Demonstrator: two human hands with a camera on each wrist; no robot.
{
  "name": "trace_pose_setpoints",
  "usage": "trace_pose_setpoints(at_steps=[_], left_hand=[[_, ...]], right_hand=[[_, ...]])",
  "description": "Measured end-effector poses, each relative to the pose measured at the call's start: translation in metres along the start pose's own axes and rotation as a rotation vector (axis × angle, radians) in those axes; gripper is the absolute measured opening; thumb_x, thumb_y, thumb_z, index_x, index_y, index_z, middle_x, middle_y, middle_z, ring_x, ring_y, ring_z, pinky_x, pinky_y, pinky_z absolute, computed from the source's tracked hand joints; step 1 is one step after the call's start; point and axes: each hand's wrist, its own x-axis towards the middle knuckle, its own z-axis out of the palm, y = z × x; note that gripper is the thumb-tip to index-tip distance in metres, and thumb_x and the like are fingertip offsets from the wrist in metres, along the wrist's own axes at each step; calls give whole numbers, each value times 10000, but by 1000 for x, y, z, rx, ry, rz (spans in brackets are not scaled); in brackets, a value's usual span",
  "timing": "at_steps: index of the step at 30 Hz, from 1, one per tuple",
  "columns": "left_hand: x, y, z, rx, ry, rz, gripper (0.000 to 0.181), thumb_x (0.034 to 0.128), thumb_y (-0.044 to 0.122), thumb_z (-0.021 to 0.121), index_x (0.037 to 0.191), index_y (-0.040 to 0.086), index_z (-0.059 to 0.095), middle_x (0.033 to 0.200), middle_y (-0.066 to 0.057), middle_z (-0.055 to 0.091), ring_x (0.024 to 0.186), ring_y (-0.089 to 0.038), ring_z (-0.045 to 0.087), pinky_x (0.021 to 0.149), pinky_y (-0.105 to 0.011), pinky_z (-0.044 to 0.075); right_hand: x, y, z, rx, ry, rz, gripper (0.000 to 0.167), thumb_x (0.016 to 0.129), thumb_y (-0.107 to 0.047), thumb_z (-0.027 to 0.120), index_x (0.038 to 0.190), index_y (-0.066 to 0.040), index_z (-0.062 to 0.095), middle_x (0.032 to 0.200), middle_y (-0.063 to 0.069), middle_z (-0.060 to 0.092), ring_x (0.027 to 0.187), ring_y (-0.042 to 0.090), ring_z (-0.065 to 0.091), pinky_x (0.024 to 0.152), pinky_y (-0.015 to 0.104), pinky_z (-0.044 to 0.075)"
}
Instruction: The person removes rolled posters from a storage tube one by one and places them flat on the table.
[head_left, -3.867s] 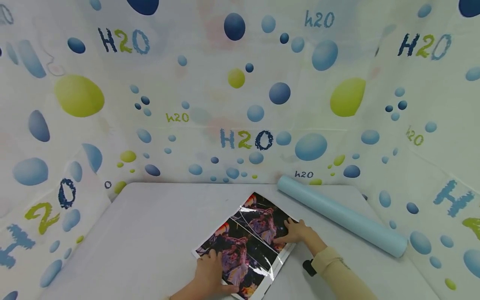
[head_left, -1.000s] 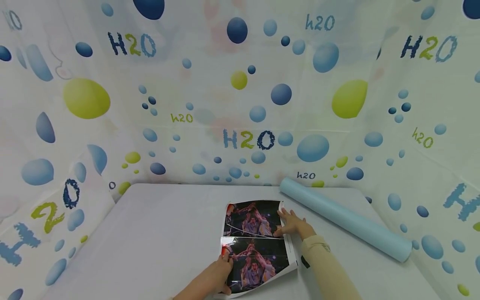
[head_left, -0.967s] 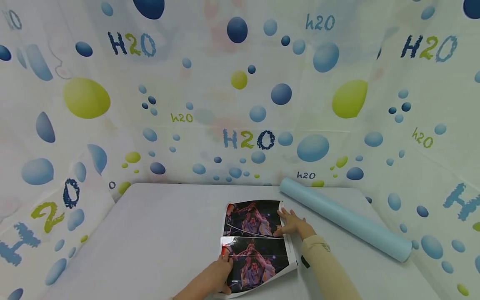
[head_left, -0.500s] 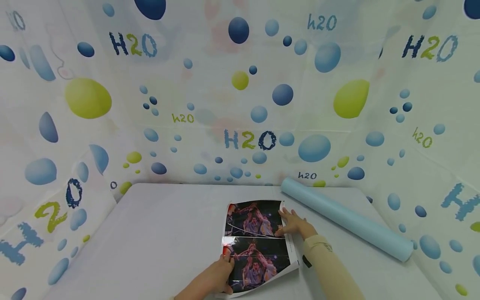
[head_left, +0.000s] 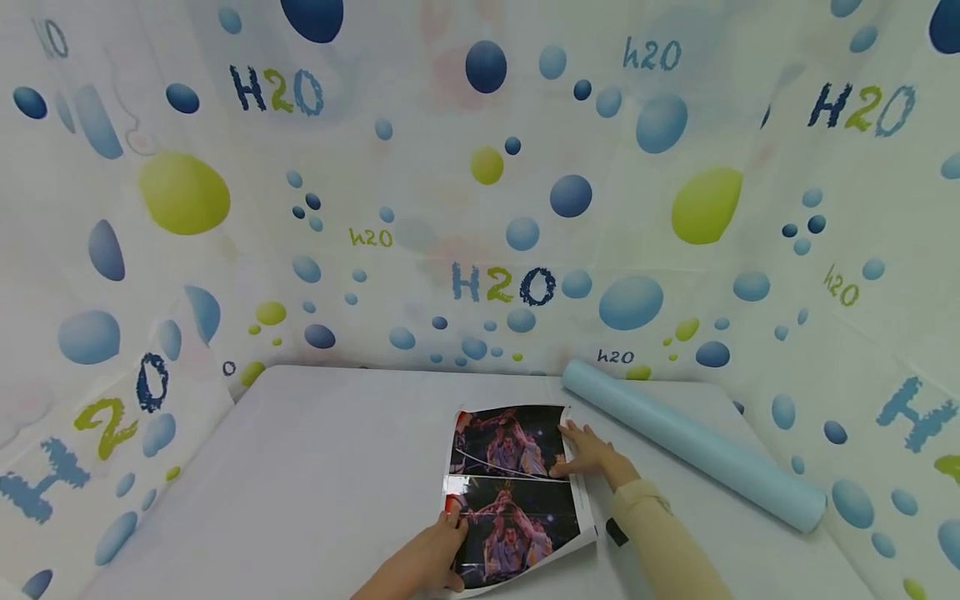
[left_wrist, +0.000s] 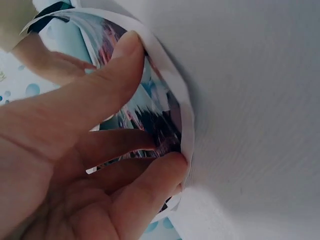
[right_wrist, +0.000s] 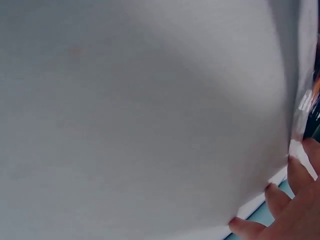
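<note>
A glossy photo sheet (head_left: 517,525) with white borders lies on the white table in the head view. It carries two similar dark pictures, one above the other, and its lower right edge curls up. My left hand (head_left: 427,554) rests on its lower left edge, and in the left wrist view that hand's thumb and fingers (left_wrist: 150,192) touch the glossy face near the border. At the upper right edge, my right hand (head_left: 592,454) lies with spread fingers on the sheet. In the right wrist view, its fingertips (right_wrist: 277,200) touch the white margin.
A light blue roll (head_left: 690,442) lies slantwise on the right of the white table (head_left: 315,467). Beside the right cuff a small black object (head_left: 617,532) shows. Behind and at the sides hangs a white sheet (head_left: 420,175) with blue and green drops.
Since the earliest frame the photo sheet has turned from slanted to nearly straight, both hands shifting with it. Over the last second the hands and sheet hold still while the view shifts slightly.
</note>
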Motion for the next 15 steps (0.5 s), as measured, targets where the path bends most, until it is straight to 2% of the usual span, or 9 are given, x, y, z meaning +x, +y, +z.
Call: trace_pose_setpoints(at_steps=[4,7,11,13,15], left_hand=[[-3,-4,0,-87,-28,0,731,661,225,808,1260,-60,501,1351,-264,395,1176,-419,443,890,-436,448],[-3,-11,-2,-128,-16,38,696,711,265,775,1279,-26,498,1321,-229,452,1149,-364,489,897,-424,446],[-1,-20,-7,-131,85,131,579,787,291,709,1245,-16,530,1199,-171,571,1083,-303,547,886,-404,455],[-1,-24,-12,-108,154,154,538,804,296,691,1219,-13,548,1158,-152,596,1066,-300,557,872,-411,462],[-2,-27,-19,-83,223,151,526,807,308,686,1210,-4,559,1156,-155,595,1059,-319,558,845,-434,472]], right_hand=[[-6,6,2,-16,27,-63,867,735,-450,721,1395,-29,347,1459,235,214,1308,470,174,948,701,172],[-12,11,-2,-35,59,-118,764,818,-446,636,1390,-23,356,1451,245,228,1289,480,220,979,641,221],[-25,11,-15,-48,123,-171,658,880,-413,561,1366,-4,390,1414,256,302,1266,481,271,996,581,260],[-31,9,-22,-59,163,-178,624,894,-407,541,1349,1,416,1387,255,350,1260,480,282,993,584,262],[-37,8,-28,-86,196,-179,606,909,-418,507,1345,-4,425,1372,257,371,1262,480,279,991,606,244]])
